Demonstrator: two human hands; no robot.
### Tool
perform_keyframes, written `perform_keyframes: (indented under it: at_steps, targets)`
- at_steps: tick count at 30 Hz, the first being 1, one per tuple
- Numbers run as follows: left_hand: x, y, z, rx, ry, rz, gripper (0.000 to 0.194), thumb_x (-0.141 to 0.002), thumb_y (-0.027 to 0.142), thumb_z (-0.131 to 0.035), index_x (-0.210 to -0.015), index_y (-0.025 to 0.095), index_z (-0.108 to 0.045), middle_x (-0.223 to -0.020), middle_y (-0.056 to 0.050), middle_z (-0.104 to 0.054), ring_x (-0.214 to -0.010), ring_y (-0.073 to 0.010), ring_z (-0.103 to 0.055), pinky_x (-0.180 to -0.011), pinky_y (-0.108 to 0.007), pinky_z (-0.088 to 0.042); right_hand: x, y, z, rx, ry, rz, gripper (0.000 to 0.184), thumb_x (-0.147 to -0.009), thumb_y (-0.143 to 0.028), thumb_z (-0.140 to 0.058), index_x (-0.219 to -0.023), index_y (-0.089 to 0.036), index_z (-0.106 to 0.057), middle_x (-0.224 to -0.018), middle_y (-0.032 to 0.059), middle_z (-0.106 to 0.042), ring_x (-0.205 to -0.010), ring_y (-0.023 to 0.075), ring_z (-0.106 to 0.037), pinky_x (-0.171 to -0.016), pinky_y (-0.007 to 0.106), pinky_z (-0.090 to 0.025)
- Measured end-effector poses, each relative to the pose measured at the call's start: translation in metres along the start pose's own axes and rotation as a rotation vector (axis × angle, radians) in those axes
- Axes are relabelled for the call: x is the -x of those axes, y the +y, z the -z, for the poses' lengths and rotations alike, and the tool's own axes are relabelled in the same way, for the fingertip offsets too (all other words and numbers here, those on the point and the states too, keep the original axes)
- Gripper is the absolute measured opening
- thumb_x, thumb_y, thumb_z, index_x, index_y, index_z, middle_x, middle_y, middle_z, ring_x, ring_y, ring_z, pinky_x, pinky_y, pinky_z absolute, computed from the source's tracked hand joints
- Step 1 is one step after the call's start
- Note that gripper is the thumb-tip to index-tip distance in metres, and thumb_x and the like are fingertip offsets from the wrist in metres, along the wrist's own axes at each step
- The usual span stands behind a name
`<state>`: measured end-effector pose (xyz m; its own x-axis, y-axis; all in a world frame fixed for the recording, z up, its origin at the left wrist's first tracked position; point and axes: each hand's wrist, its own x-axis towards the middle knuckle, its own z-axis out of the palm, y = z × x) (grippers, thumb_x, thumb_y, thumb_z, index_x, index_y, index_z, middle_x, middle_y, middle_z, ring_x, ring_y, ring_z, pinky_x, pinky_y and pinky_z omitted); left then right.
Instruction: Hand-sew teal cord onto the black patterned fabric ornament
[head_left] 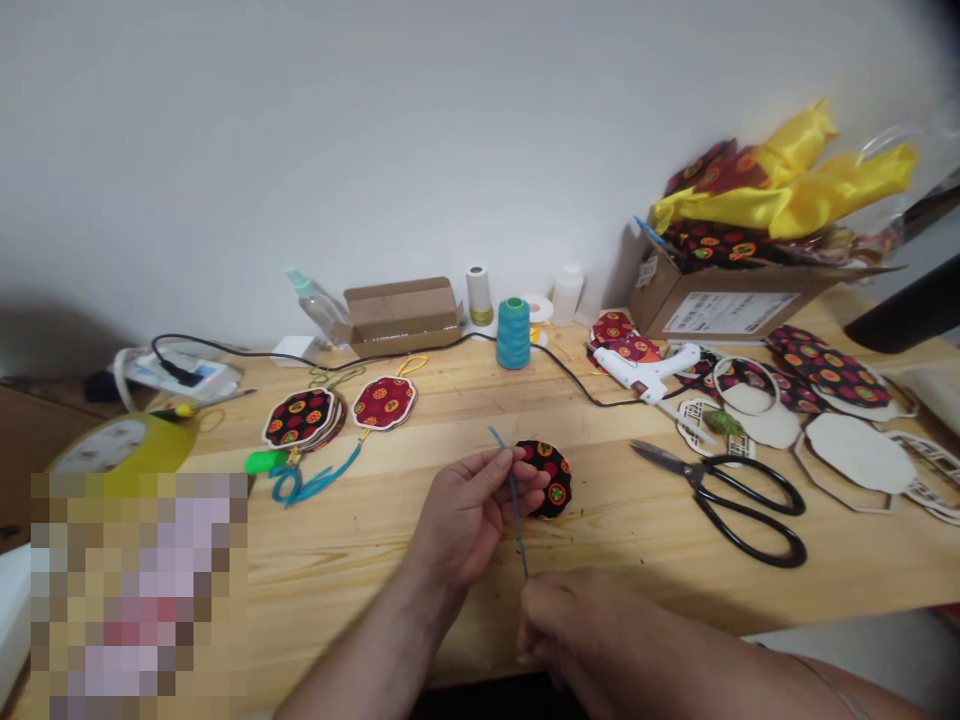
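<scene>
Between thumb and fingers my left hand (pixel 472 505) pinches a thin blue cord (pixel 519 525), whose short end sticks up above the thumb. Lower down, my right hand (pixel 562 620) is closed on the same cord, which runs taut between the hands; its fingertips are mostly hidden. A dark patterned fabric disc (pixel 551 478) lies just behind the left fingertips; whether they touch it I cannot tell. To the right rest black-handled scissors (pixel 697 475), blades slightly apart. Behind stands a teal thread spool (pixel 514 335).
A white glue gun (pixel 649 372) with a black cable lies at right among wooden frames and fabric pieces. Behind it stands a cardboard box (pixel 720 300) full of fabric. On the left are tasselled fabric ornaments (pixel 384 402), a yellow tape roll (pixel 120 440) and a small open carton (pixel 405 320).
</scene>
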<state>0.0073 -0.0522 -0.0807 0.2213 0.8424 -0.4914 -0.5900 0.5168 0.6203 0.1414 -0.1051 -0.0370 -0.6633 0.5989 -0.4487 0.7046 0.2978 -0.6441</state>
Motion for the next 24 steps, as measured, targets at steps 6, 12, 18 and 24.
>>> perform_keyframes:
  at_steps: [6, 12, 18, 24]
  targets:
    - [-0.0009, -0.0006, 0.0015, 0.001, 0.003, 0.004, 0.006, -0.073, 0.012, -0.063, -0.077, 0.008, -0.066, -0.063, -0.005, -0.067, -0.063, -0.0161, -0.066, -0.058, -0.025, -0.055, -0.0018, -0.0017, 0.0015, 0.008, -0.048, -0.033, 0.020, -0.072, -0.005, -0.051, -0.088, -0.014, -0.060, -0.085, 0.0060, -0.066, -0.072, 0.0160, -0.059, -0.055, 0.022, -0.034]
    - [-0.0003, -0.0005, 0.0008, -0.020, 0.003, 0.000, 0.007, -0.074, 0.014, -0.063, -0.077, 0.007, -0.066, -0.061, -0.004, -0.064, -0.057, -0.0126, -0.063, -0.054, -0.023, -0.053, -0.0009, -0.0003, 0.0022, -0.026, -0.063, -0.049, 0.023, -0.072, -0.006, -0.053, -0.092, -0.015, -0.060, -0.086, 0.0046, -0.066, -0.072, 0.0151, -0.059, -0.053, 0.021, -0.032]
    - [-0.0003, -0.0006, 0.0023, -0.009, -0.016, 0.018, 0.009, -0.071, 0.015, -0.065, -0.076, 0.007, -0.065, -0.060, -0.002, -0.060, -0.049, -0.0069, -0.055, -0.045, -0.017, -0.045, -0.0043, 0.0015, 0.0013, 0.024, -0.080, -0.062, 0.022, -0.072, -0.005, -0.052, -0.091, -0.014, -0.060, -0.083, 0.0049, -0.067, -0.068, 0.0145, -0.058, -0.050, 0.021, -0.031]
    - [-0.0035, 0.0018, 0.0062, -0.001, 0.000, -0.103, 0.010, -0.071, 0.016, -0.066, -0.074, 0.006, -0.065, -0.056, 0.001, -0.053, -0.038, 0.0023, -0.029, -0.036, -0.011, -0.022, -0.0035, 0.0074, -0.0020, 0.067, -0.037, 0.059, 0.012, -0.078, -0.012, -0.053, -0.085, -0.015, -0.063, -0.081, 0.0029, -0.066, -0.070, 0.0140, -0.059, -0.055, 0.022, -0.036]
